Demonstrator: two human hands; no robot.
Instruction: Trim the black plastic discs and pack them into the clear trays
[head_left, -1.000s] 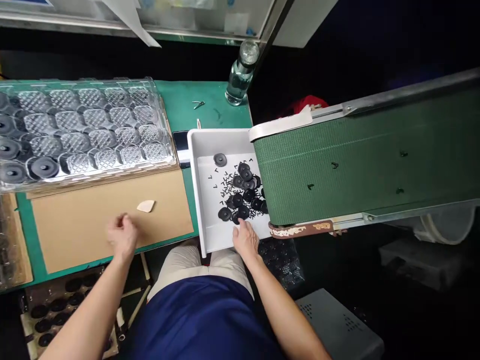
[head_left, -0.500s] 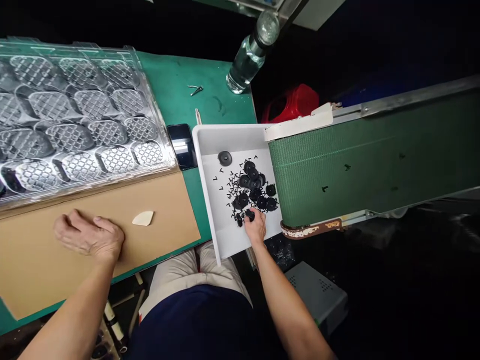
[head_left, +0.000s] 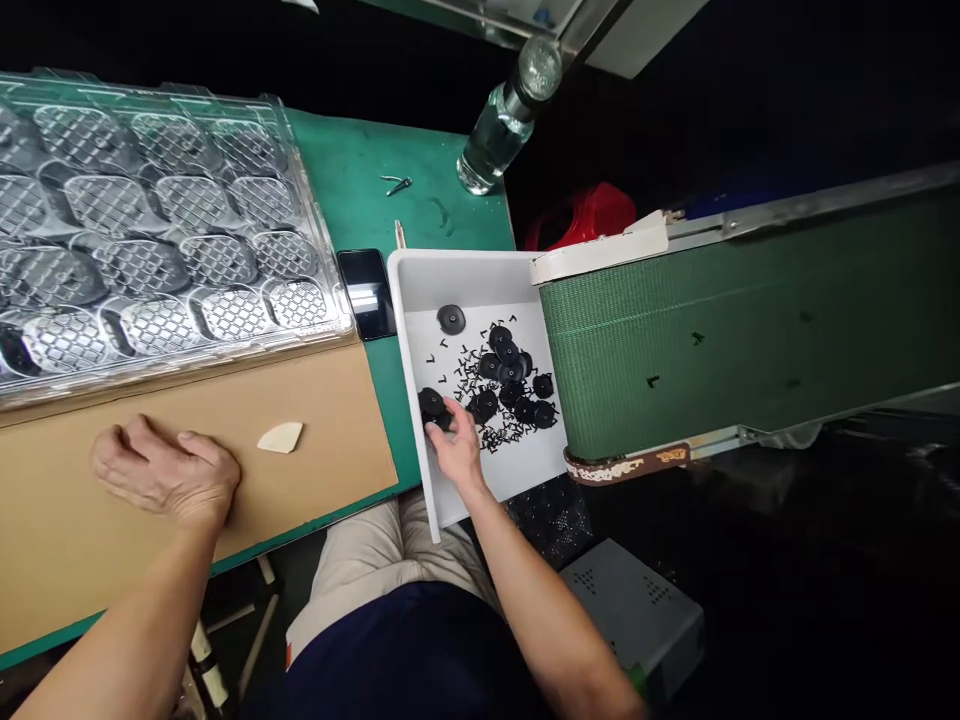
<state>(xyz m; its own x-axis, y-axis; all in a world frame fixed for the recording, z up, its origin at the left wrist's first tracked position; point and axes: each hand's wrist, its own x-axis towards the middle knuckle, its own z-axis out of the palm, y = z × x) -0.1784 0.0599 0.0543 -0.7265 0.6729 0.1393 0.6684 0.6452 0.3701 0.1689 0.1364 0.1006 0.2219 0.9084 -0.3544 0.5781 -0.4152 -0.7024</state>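
Observation:
My right hand (head_left: 459, 445) is inside a white bin (head_left: 466, 492), near its left wall, with fingers closed on black round plastic parts (head_left: 432, 403). Further right in the bin, more black round parts (head_left: 512, 370) lie heaped among many small black L-shaped bits (head_left: 501, 437). A lone black disc (head_left: 451, 320) lies toward the back. My left hand (head_left: 166, 470) rests on a brown cardboard sheet (head_left: 315, 490), fingers loosely bent and apart, holding nothing. Beside it lies a cream-coloured wedge-shaped piece (head_left: 280, 438).
Clear plastic trays (head_left: 187, 230) are stacked at the left on a green table (head_left: 337, 150). A phone (head_left: 366, 295), small nippers (head_left: 397, 184) and a water bottle (head_left: 499, 130) stand around the bin. A green conveyor belt (head_left: 750, 330) meets the bin's right side.
My right hand has moved left across the bin with black round parts in its fingers, away from the heap. My left hand stays on the cardboard.

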